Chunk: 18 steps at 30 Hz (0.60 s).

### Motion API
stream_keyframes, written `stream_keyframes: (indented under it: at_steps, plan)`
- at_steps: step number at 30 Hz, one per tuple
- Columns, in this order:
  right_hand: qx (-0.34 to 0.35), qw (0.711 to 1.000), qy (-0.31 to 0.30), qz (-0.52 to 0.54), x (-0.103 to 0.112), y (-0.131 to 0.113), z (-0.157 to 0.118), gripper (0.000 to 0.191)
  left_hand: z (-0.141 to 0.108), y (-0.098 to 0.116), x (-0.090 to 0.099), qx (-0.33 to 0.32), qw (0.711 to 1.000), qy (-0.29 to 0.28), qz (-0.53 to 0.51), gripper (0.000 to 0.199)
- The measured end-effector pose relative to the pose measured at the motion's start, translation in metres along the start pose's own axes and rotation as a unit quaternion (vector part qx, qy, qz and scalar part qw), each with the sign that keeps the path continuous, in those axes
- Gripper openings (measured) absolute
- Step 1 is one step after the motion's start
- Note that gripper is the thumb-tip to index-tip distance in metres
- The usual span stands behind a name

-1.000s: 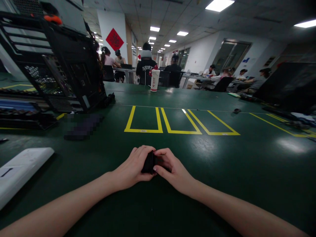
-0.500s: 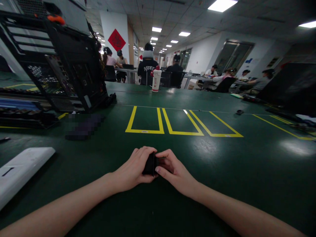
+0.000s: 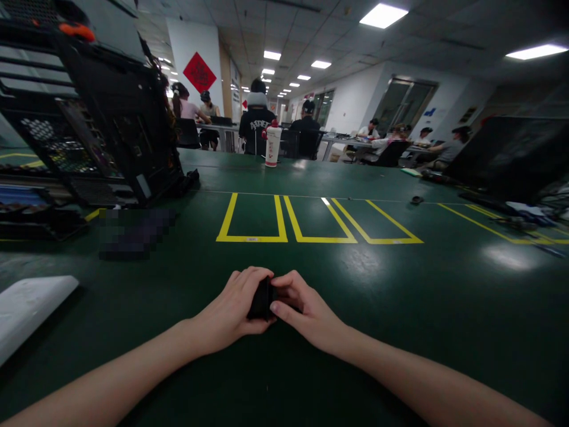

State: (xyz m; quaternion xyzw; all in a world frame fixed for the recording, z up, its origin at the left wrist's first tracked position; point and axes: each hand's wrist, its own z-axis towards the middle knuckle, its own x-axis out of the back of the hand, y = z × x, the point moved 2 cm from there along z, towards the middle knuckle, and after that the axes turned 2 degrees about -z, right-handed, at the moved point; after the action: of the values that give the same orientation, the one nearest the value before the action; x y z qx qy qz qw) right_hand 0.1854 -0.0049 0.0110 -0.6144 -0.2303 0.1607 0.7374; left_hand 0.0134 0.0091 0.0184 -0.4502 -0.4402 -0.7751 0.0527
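Evidently, the left hand (image 3: 229,307) grips a small black block (image 3: 259,301), held between both hands over the green tabletop (image 3: 391,314); the right hand (image 3: 306,307) closes on its right edge, so an uneven pull from either side could make it slip or twist

Green table (image 3: 400,308) with yellow tape outlines (image 3: 252,239), cup (image 3: 272,148), computer case (image 3: 127,133)

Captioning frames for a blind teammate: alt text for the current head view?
A person's left hand and right hand hold a small black object between them at a green table. Beyond are yellow tape outlines and a white cup; a black computer chassis stands at left.
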Motion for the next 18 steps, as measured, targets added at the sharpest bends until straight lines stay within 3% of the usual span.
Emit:
stream_keyframes:
  at_steps: [10, 18]
  plan:
    - [0.004, 0.998, 0.013, -0.062, 0.0027, -0.0002, -0.0005, 0.038, 0.0006, -0.0057, -0.0062, 0.010, 1.000, 0.021, 0.004, 0.057]
    - [0.030, 0.998, 0.022, -0.052, 0.0021, 0.0037, -0.0017, 0.025, 0.0010, -0.0047, -0.0048, 0.005, 1.000, 0.006, 0.008, 0.055]
